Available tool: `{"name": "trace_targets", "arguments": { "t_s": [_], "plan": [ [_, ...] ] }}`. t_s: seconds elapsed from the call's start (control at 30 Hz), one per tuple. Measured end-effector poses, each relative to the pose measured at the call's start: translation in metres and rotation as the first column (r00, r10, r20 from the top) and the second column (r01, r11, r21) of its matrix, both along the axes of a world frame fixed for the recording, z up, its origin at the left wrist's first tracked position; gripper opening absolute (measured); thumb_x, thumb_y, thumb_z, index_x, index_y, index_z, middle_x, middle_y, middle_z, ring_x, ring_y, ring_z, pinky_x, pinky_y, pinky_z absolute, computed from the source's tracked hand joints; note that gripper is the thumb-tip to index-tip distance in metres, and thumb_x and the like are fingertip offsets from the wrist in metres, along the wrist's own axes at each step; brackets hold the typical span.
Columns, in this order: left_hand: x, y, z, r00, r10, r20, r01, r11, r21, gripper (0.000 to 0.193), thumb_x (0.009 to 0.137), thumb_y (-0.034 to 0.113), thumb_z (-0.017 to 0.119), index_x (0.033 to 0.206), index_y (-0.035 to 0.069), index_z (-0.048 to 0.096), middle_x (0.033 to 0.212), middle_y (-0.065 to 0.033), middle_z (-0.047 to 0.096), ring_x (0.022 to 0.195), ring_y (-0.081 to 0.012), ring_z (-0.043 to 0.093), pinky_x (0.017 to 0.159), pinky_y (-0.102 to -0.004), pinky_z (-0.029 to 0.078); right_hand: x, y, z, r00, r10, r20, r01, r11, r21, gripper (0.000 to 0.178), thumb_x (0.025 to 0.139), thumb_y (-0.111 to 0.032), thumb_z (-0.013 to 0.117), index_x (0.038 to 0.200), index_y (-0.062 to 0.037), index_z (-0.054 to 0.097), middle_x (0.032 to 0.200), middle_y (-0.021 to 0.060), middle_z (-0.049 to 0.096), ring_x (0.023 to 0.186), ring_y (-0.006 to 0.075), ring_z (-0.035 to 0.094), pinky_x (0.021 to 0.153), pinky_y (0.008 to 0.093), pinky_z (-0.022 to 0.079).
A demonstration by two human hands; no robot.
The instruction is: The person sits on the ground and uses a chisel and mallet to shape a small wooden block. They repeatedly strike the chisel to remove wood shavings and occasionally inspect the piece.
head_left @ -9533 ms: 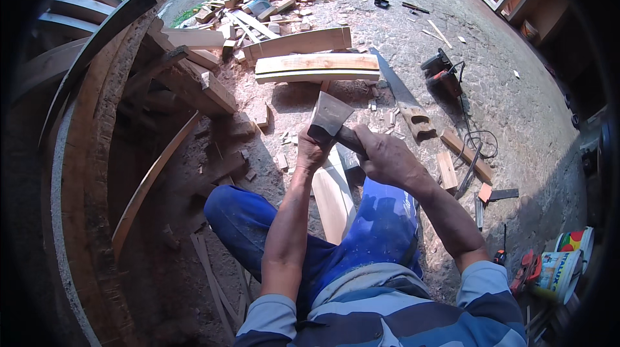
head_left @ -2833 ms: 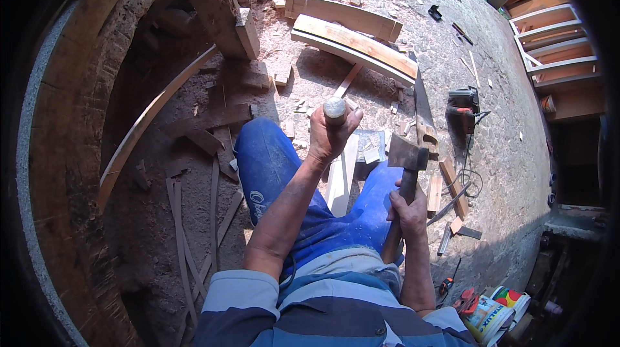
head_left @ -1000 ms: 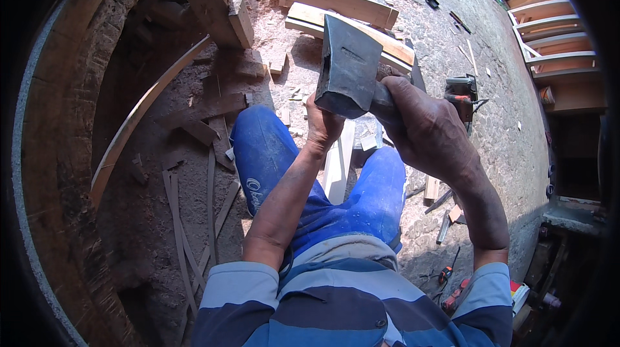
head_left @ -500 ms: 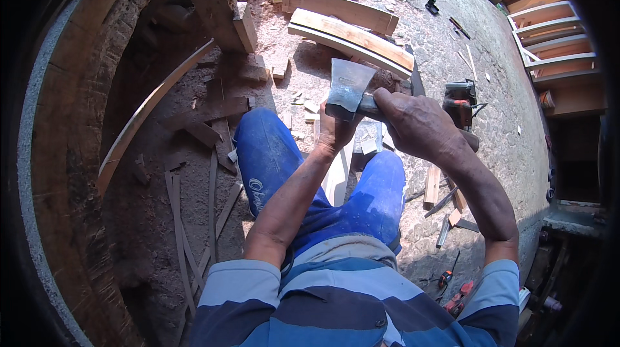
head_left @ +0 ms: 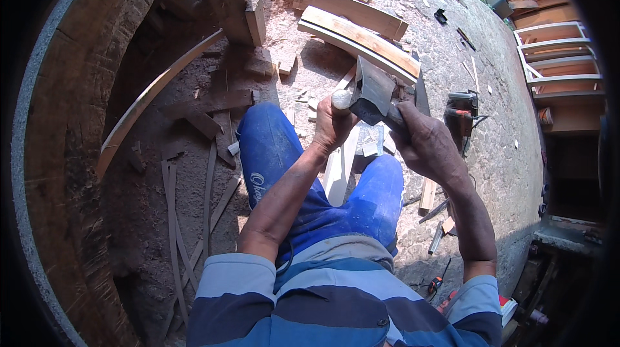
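My left hand point(head_left: 332, 126) grips the pale rounded top of a chisel handle point(head_left: 340, 99), held upright over a light wooden plank point(head_left: 338, 167) that lies between my blue-trousered knees. My right hand point(head_left: 426, 147) is closed around the handle of a hatchet just below its grey steel head point(head_left: 372, 95). The hatchet head sits tilted right beside the chisel top, touching or nearly touching it. The chisel's blade is hidden behind my left hand.
Curved wooden planks point(head_left: 361, 40) lie on the gravel ahead. A handsaw point(head_left: 421, 92) and a power tool point(head_left: 460, 114) with its cord rest to the right. A big curved timber structure point(head_left: 71, 121) fills the left. Thin wood strips point(head_left: 206, 198) and offcuts litter the ground.
The hatchet was raised high a second ago, came down onto the chisel top, and now sits tilted beside it. My left hand has kept its grip on the chisel.
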State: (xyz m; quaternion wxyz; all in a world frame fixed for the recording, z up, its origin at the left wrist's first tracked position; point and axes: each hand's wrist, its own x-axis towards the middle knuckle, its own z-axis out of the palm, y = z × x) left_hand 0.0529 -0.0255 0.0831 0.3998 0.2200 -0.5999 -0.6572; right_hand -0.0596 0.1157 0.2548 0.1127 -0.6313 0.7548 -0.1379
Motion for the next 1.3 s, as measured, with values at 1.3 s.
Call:
{"name": "trace_targets", "arguments": {
  "t_s": [1.3],
  "plan": [
    [-0.005,0.031,-0.013,0.998,0.027,-0.059,-0.028,0.999,-0.016,0.035,0.078,0.016,0.086,0.109,0.005,0.073,0.099,-0.0082,0.077,0.092,-0.0184,0.075,0.083,-0.0333,0.059,0.007,-0.011,0.026,0.985,0.136,-0.11,-0.125,0.987,0.097,0.021,0.091,-0.003,0.06,0.107,-0.0054,0.046,0.086,0.0189,0.066,0.082,0.0398,0.071,0.069,0.0512,0.056]
  ]
}}
